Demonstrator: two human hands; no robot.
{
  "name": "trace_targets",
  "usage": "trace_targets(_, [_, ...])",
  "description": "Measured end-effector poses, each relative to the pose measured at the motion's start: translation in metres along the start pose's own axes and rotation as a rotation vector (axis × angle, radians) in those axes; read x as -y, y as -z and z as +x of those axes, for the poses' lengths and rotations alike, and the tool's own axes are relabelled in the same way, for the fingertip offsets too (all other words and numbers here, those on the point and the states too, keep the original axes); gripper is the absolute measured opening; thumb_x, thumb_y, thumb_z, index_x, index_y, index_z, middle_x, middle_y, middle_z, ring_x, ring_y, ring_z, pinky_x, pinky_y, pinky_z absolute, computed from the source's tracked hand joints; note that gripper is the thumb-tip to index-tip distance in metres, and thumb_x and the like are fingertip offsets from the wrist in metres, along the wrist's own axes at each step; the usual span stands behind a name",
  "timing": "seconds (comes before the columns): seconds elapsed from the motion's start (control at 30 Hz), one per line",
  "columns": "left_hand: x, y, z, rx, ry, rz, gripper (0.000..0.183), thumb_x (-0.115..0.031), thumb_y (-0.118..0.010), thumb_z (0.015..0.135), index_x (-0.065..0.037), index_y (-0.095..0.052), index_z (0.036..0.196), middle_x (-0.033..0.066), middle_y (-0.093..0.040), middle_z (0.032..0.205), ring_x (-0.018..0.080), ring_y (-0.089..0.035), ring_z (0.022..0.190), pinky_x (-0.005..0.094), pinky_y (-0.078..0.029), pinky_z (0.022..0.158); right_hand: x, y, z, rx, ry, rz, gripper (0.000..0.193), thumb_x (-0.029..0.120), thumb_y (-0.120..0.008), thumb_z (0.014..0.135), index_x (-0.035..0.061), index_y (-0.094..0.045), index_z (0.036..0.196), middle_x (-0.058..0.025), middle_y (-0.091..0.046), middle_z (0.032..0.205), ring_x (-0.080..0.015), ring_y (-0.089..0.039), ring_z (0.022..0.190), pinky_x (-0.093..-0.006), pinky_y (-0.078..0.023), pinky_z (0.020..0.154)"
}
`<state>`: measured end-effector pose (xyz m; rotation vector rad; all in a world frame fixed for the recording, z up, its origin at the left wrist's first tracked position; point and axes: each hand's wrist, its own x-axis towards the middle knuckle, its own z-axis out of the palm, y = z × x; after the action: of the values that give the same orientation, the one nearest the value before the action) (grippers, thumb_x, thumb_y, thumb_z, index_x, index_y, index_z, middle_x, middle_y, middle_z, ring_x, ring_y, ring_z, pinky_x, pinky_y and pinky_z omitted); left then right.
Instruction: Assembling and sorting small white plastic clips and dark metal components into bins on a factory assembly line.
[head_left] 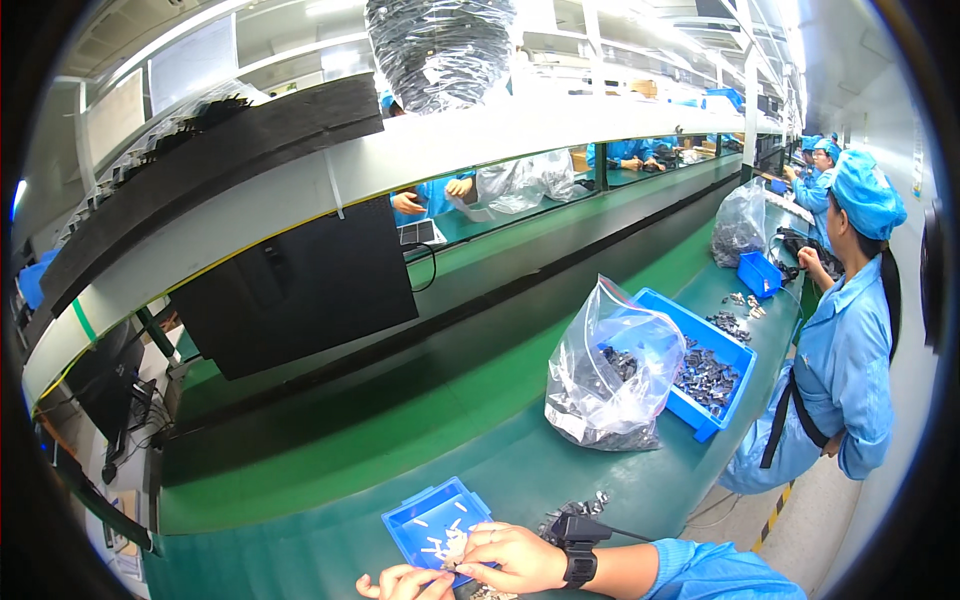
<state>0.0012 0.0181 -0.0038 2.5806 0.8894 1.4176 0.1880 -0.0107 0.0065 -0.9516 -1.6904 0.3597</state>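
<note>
My right hand [512, 558] reaches in from the lower right, fingers bent and tips pressed together over the near edge of a small blue tray [397, 527]. My left hand [408, 584] shows only in part at the bottom edge, its fingers curled and meeting the right fingertips. Whatever lies between them is too small to make out. Several small whitish pieces [436, 546] are scattered in the tray. Beneath the right hand lie small beige pieces [490, 593]. Beyond the wrist, a pile of small dark and metallic parts [557, 512] rests on the green bench [300, 550].
A clear plastic bag [600, 390] of dark parts leans by a larger blue bin [722, 425] holding similar parts. A co-worker [850, 330] in blue stands at right. A black panel [300, 290] hangs beneath the shelf. A black device [580, 548] with a cable is strapped to my right wrist.
</note>
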Motion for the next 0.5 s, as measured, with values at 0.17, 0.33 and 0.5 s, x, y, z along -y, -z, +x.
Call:
trace_targets(0.17, [-0.0019,0.0014,0.0015,0.009,-0.039,0.003,0.019,-0.005,-0.07,0.068,-0.017,-0.07,0.083,-0.0028,-0.064,0.084,0.0202,-0.06,0.085,0.0446,-0.026,0.093,-0.0017,-0.0019,-0.0039,0.042,-0.065,0.003,0.012,0.014,-0.066,0.081,0.0043,-0.066,0.074,-0.01,-0.061,0.07,-0.0305,-0.058,0.068,-0.0396,-0.046,0.066])
trace_targets(0.33, [-0.0014,0.0014,0.0015,0.007,-0.049,0.004,0.019,-0.005,-0.071,0.068,-0.017,-0.071,0.083,-0.0028,-0.064,0.084,0.02,-0.06,0.085,0.0442,-0.026,0.092,-0.0021,-0.0028,-0.0044,0.028,-0.062,0.007,0.009,0.013,-0.067,0.08,0.0044,-0.068,0.077,-0.0105,-0.065,0.076,-0.0303,-0.062,0.073,-0.0386,-0.048,0.07])
trace_targets(0.5, [-0.0023,0.0006,0.0023,-0.002,-0.063,0.005,0.019,-0.005,-0.071,0.067,-0.017,-0.071,0.082,-0.0025,-0.065,0.084,0.0203,-0.06,0.084,0.0439,-0.027,0.092,-0.0036,-0.0024,-0.0068,0.039,-0.112,0.029,0.008,0.012,-0.068,0.079,0.0043,-0.069,0.08,-0.0111,-0.067,0.08,-0.0302,-0.064,0.077,-0.0383,-0.049,0.073])
